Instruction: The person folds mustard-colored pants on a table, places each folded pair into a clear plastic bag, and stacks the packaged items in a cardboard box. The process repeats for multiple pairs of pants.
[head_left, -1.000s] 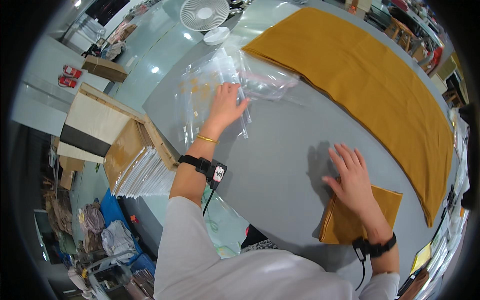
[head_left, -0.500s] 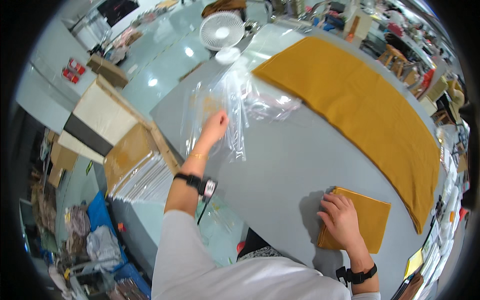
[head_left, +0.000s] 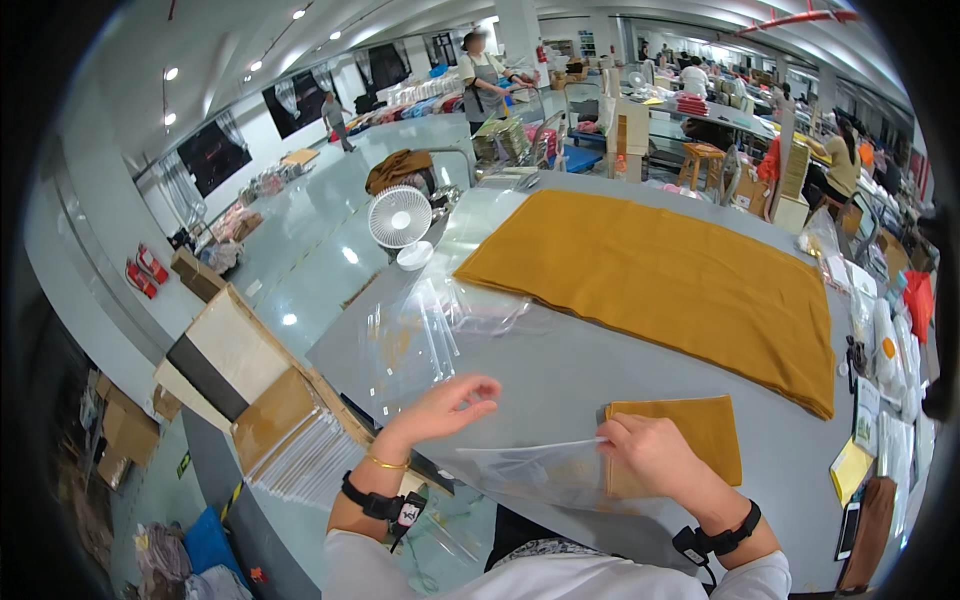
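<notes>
A clear plastic bag (head_left: 535,468) is pinched at its upper edge by my right hand (head_left: 650,455), and it spreads leftward over the grey table (head_left: 400,335). Beside and partly under that hand lies a folded mustard-coloured cloth (head_left: 705,430). My left hand (head_left: 455,405) hovers left of the bag, its fingers loosely curved and apart, with nothing in them. Just beyond it are more clear plastic bags (head_left: 405,345) on the table. Across the far side stretches a large mustard cloth (head_left: 650,270), laid out flat.
A white fan (head_left: 400,217) stands past the table's far left edge. To the left, a box (head_left: 270,420) holds a stack of packed flat items. Along the right edge lie a phone (head_left: 848,530), yellow paper (head_left: 851,470) and plastic packs. Other people are farther back.
My left hand has come back from the bag pile toward me. A clear bag now lies between my hands, held by the right. My view has tilted up.
</notes>
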